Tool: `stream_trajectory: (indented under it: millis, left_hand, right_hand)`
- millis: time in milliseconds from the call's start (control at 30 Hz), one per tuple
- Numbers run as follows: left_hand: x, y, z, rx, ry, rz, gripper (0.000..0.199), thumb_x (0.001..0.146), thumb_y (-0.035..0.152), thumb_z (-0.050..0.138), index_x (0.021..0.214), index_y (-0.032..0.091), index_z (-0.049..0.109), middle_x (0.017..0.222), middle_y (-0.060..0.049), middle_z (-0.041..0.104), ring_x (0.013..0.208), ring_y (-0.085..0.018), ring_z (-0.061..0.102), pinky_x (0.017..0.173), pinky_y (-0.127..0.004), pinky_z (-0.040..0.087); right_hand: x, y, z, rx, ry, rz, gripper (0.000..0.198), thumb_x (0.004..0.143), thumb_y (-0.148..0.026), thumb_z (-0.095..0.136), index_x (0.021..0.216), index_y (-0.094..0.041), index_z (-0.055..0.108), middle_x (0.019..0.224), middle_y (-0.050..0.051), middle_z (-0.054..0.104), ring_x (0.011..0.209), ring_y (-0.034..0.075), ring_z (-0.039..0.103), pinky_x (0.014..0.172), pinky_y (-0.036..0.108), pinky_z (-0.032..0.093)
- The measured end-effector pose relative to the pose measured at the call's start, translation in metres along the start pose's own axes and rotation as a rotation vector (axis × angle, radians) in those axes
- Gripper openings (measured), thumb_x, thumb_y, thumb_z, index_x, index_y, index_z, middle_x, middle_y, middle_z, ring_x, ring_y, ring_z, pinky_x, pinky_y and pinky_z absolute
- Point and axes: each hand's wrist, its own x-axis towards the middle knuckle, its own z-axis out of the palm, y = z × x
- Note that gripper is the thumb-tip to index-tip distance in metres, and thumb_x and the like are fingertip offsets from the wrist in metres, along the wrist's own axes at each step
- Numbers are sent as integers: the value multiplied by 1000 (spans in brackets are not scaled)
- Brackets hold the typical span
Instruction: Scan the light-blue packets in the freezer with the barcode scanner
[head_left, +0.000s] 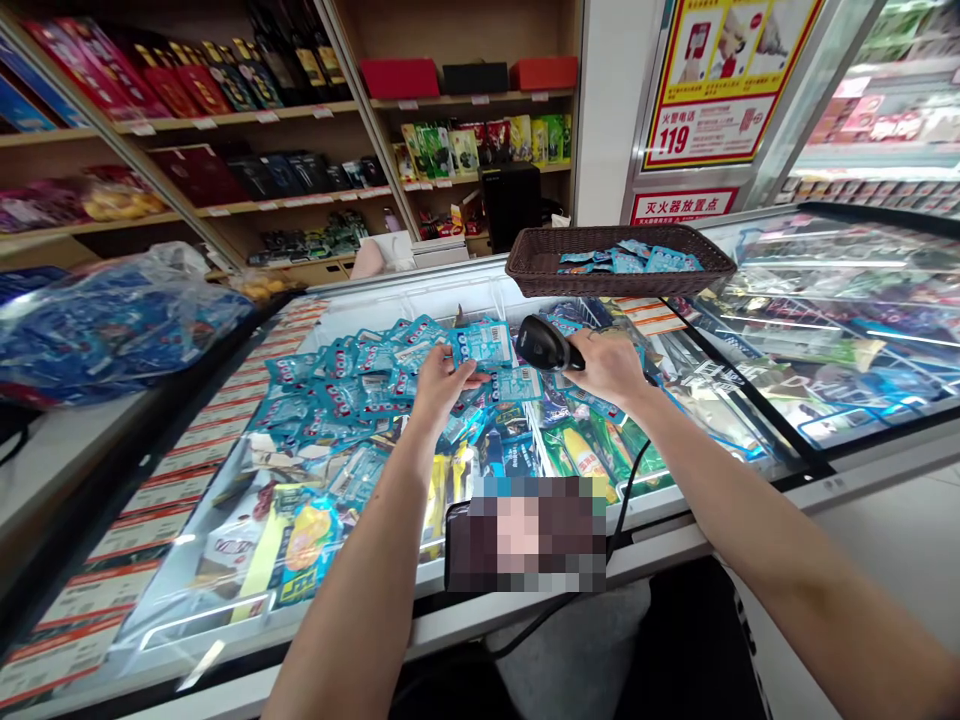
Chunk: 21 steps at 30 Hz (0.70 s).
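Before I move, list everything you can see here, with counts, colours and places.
Held packet: one, blue, in the left hand
Scanner: one, black, in the right hand
Loose packets: many, blue, heaped over the freezer
Freezer: glass-topped, white-framed, in front
Basket: one, brown, far edge of the freezer
Basket packets: several, blue, inside it
Cable: one, black, below the right hand
Pixelated item: one, contents masked, near edge
Plastic-wrapped bundle: blue, far left
Shelves: several, wooden, behind; goods too small to count
Signs: two, red, white and yellow, back right
Left hand: one, bare, centre
Right hand: one, bare, right of centre
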Motion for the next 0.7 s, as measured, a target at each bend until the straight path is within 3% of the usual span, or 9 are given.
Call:
stream_trajectory:
  millis: [300, 700]
  left_hand:
    - [-3, 3, 5, 78, 26, 21, 36, 72, 30, 64, 97, 21, 40, 76, 4, 49, 62, -18, 68, 64, -34, 57]
    - [-4, 4, 6, 78, 22, 24, 34, 72, 32, 63, 95, 22, 39, 76, 4, 49, 62, -18, 67, 67, -37, 57]
  right_hand:
    - [-1, -4, -1, 27, -2, -56, 31, 81, -37, 52, 106, -19, 59, 97, 6, 66, 82, 20, 60, 60, 27, 32]
    - [-1, -6, -3, 45, -5, -131, 31, 82, -38, 50, 105, -18, 59, 97, 6, 66, 80, 19, 60, 59, 27, 31]
